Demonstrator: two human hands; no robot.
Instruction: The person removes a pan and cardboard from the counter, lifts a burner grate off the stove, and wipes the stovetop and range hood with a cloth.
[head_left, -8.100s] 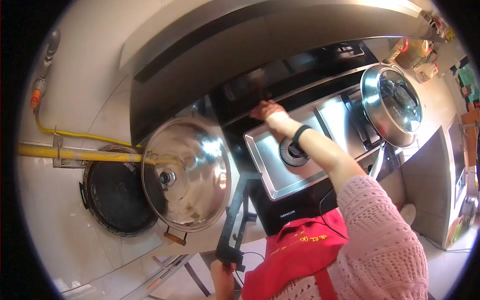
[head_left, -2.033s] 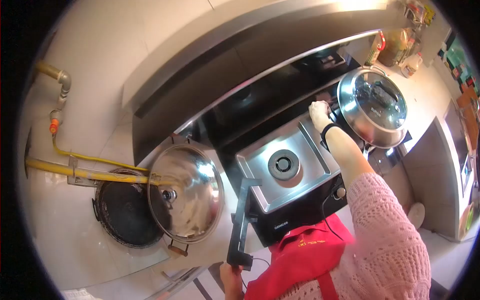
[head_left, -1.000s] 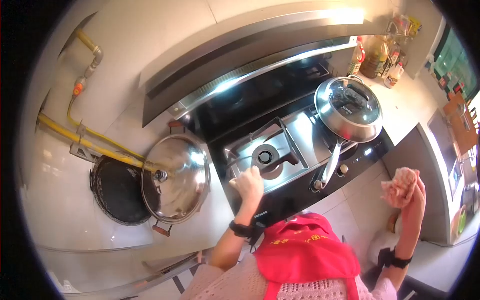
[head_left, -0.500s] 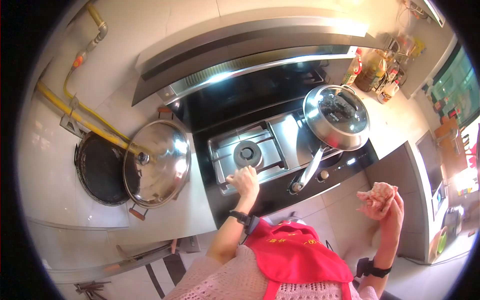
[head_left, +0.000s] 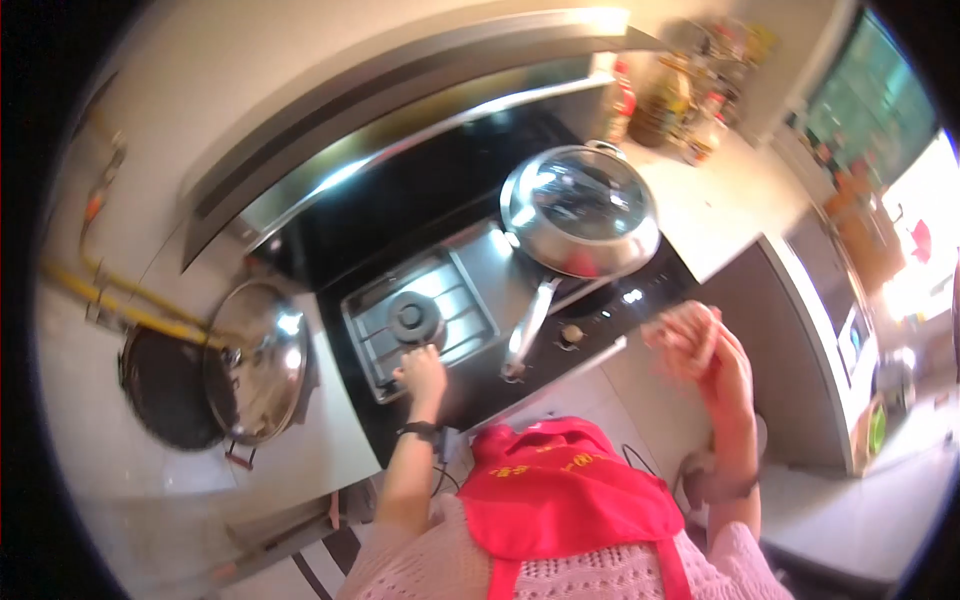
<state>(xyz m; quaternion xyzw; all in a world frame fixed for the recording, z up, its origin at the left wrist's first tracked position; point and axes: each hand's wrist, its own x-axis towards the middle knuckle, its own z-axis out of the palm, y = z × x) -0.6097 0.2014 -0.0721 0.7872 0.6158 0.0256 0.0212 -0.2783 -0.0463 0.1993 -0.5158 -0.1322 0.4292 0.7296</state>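
Note:
My left hand (head_left: 424,375) is closed at the front edge of the gas stove, just before the bare burner (head_left: 415,317). Its curled fingers hide whatever may be in them. Out to the right, above the floor, my right hand (head_left: 730,375) grips a crumpled pink-and-white cloth (head_left: 682,335), blurred by motion. Between the hands, a steel wok (head_left: 625,258) sits on the right side of the stove (head_left: 475,290) under a domed lid with a glass top (head_left: 590,195). Its long handle (head_left: 530,330) points toward me.
Left of the stove, a large steel lid (head_left: 265,385) leans against a dark pan (head_left: 165,395). Bottles (head_left: 620,105) stand at the back right. A range hood (head_left: 330,170) overhangs the stove. Yellow gas piping (head_left: 140,305) runs along the left wall. A red apron (head_left: 570,490) covers my front.
The view has swung to the right, so the stove and wok appear farther left. My right hand has moved the cloth nearer the stove's right front corner. My left hand stays by the burner.

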